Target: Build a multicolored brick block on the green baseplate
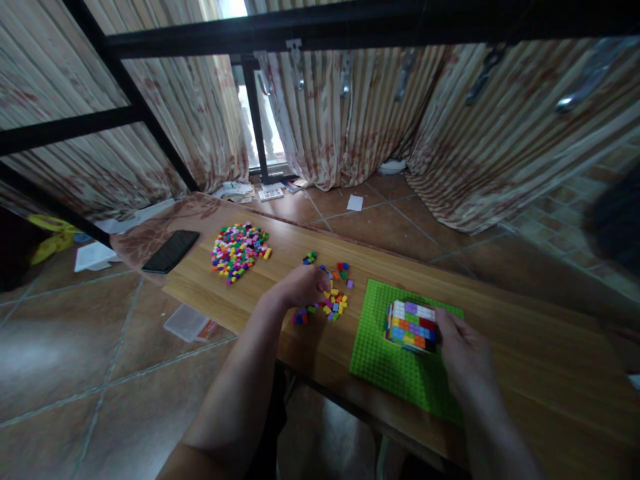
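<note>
My left hand (306, 285) reaches into a small scatter of toy bricks (337, 303), its fingers curled together and pointing down. Whether a brick sits between those fingertips is hidden. A multicoloured block built of toy bricks (411, 325) is on the green baseplate (373, 340), with white, purple, orange, blue and red studs on top. My right hand (463, 343) grips the right side of this block, thumb and fingers closed against its edge. Part of the baseplate's right side lies under my right hand and forearm.
A larger heap of mixed bricks (240, 250) lies farther left on the wooden table (540, 373). Beyond it is a black phone-like slab (171, 251) near the table's left end. A clear plastic box (187, 323) sits on the floor. A dark metal frame (320, 30) crosses above.
</note>
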Tool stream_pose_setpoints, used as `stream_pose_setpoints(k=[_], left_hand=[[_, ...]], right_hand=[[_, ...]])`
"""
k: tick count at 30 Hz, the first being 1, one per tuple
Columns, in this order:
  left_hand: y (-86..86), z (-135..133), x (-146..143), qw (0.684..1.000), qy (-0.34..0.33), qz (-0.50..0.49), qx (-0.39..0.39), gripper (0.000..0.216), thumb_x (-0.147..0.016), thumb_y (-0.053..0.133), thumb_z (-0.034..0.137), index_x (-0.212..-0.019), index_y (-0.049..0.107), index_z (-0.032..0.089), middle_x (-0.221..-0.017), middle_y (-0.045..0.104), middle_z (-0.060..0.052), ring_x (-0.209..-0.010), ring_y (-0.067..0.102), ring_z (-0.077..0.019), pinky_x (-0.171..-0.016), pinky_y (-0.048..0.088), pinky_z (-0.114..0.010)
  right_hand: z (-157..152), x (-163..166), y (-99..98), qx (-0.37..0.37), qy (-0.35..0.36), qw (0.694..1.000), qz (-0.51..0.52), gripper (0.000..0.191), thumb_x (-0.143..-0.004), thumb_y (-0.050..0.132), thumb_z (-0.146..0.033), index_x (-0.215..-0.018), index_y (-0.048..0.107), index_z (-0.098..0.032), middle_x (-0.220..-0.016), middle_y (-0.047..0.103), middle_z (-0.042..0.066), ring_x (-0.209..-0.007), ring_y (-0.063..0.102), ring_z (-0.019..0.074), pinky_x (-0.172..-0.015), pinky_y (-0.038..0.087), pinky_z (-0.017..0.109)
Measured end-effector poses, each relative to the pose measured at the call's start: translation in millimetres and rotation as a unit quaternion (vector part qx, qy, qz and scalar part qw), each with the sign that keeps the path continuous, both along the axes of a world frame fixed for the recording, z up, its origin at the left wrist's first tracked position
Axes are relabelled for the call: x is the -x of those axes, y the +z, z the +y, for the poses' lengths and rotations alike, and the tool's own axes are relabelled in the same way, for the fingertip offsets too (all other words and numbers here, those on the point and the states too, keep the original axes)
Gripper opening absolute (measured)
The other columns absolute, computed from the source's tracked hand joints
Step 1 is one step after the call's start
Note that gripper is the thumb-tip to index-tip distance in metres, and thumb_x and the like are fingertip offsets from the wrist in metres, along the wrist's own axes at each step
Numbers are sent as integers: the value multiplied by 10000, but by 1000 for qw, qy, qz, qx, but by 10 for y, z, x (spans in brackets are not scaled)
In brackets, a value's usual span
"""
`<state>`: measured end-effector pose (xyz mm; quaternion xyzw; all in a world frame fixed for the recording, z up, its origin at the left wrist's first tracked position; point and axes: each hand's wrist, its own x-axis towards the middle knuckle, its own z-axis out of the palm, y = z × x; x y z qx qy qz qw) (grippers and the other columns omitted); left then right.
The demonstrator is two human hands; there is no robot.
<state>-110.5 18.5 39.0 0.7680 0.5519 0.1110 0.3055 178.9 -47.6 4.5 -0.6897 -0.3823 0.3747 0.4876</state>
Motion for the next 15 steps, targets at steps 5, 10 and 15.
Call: stream_pose_setpoints(k=[5, 10, 15], left_hand=[[35, 13, 33, 997, 38, 27, -55, 196, -656, 584, 95, -775, 734, 136, -694, 684, -16, -642, 573, -123, -577, 392, -202], [119, -7, 181, 998, 39, -43, -30, 263, -704, 565, 154, -887, 755, 138, -758, 711, -18, -675, 591, -124, -618, 429, -199], [165, -107, 167, 993, -15, -107, 39, 187, -696, 663, 218, -847, 754, 154, -747, 703, -12, -675, 597, -123, -613, 436, -193]], right_hand=[[-13, -15, -3, 0, 7, 1000, -17, 386, -807, 581, -531, -902, 752, -198, -821, 753, 25, -791, 693, 202, -762, 532, 306], [-5, -23, -36, -9, 5, 1000, -12, 384, -804, 587, -534, -895, 752, -199, -841, 757, 20, -812, 694, 202, -783, 533, 308], [-2, -1, -8, -10, 3, 1000, -29, 371, -797, 592, -523, -882, 756, -200, -852, 764, 24, -800, 695, 204, -765, 539, 308]])
